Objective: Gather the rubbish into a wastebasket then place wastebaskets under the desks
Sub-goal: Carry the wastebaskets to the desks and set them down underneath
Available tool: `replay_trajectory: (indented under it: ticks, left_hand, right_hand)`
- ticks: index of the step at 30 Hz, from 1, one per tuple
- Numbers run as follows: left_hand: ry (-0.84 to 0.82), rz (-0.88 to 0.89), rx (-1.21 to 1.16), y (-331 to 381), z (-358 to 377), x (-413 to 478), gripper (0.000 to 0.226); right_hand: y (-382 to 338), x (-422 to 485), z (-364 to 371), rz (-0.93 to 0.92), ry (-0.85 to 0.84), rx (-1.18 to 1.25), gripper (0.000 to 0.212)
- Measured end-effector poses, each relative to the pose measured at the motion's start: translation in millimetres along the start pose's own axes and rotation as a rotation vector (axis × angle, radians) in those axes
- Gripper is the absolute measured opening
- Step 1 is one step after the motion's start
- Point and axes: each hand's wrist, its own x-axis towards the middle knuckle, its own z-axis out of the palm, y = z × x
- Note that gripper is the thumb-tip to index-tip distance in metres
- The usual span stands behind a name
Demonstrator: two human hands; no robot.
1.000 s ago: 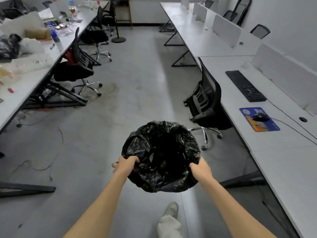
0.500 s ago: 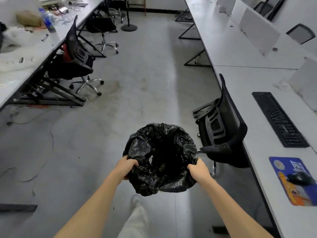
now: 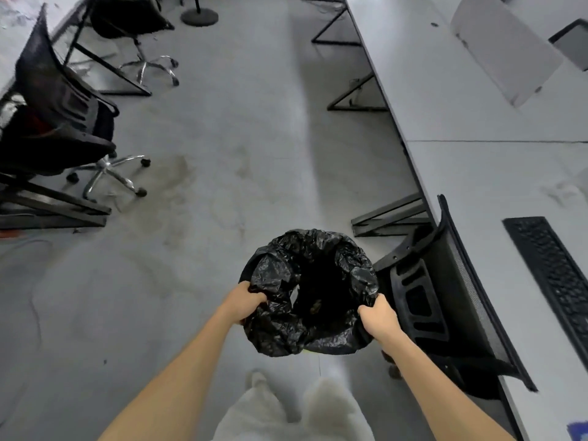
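Observation:
I carry a wastebasket [image 3: 310, 259] lined with a crinkled black bag, held in the air above the grey floor in front of me. My left hand [image 3: 243, 302] grips its left rim and my right hand [image 3: 378, 316] grips its right rim. A few small scraps lie deep inside the bag. The white desk [image 3: 477, 173] runs along the right, its underside hidden from here.
A black mesh chair [image 3: 445, 297] stands tucked against the right desk, just right of the basket. A keyboard [image 3: 553, 275] lies on that desk. Another black chair [image 3: 54, 116] and black desk frames stand at the left. Open floor lies ahead.
I have walked forward along the aisle with the basket; the right-hand chair has come close beside it. Both hands keep the same hold.

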Motion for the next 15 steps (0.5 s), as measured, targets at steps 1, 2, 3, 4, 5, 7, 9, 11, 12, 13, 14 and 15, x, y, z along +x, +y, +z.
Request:
replay_trajectory:
  ticks: [1,2,3,4,5,7,9,11,12,13,14,15]
  left_hand:
    - [0.005,0.006,0.027,13.5,-3.4,8.3,0.038]
    - [-0.001,0.017,0.054,33.4,-7.5,20.6,0.028]
    - [-0.011,0.027,0.087,54.4,-11.2,40.2,0.021]
    - [-0.013,0.036,0.126,73.5,-14.6,59.2,0.018]
    - [-0.017,0.042,0.162,90.5,-17.1,73.4,0.016]
    - [-0.042,0.051,0.236,131.1,-20.0,111.6,0.014]
    - [-0.049,0.051,0.293,166.9,-19.7,144.0,0.026]
    - [-0.059,0.048,0.348,205.5,-16.1,184.9,0.032]
    - [-0.074,0.049,0.391,221.7,-14.9,197.8,0.031]
    - [-0.087,0.043,0.418,236.6,-13.5,210.8,0.036]
    - [-0.099,0.039,0.437,250.4,-11.6,224.3,0.041]
    - [-0.125,0.03,0.45,267.2,-8.8,240.5,0.044]
  right_hand:
    - [-9.5,8.7,-3.0,0.009,0.007,0.001,0.034]
    - [-19.5,26.2,-6.6,0.03,0.012,0.019,0.043]
    - [-32.0,48.6,-11.7,0.059,0.012,0.037,0.051]
    - [-44.8,68.5,-16.0,0.077,0.009,0.041,0.056]
    - [-55.9,84.0,-19.9,0.087,0.002,0.035,0.058]
    - [-76.1,127.5,-26.1,0.124,-0.003,0.043,0.061]
    - [-93.6,164.3,-29.7,0.133,-0.013,0.043,0.062]
    - [-109.6,204.4,-36.5,0.18,-0.01,0.063,0.062]
    - [-115.2,219.3,-37.7,0.203,-0.019,0.074,0.063]
    - [-121.6,232.4,-39.7,0.225,-0.027,0.092,0.065]
    - [-127.2,247.2,-41.1,0.255,-0.027,0.116,0.067]
    - [-133.5,264.7,-43.0,0.289,-0.026,0.152,0.069]
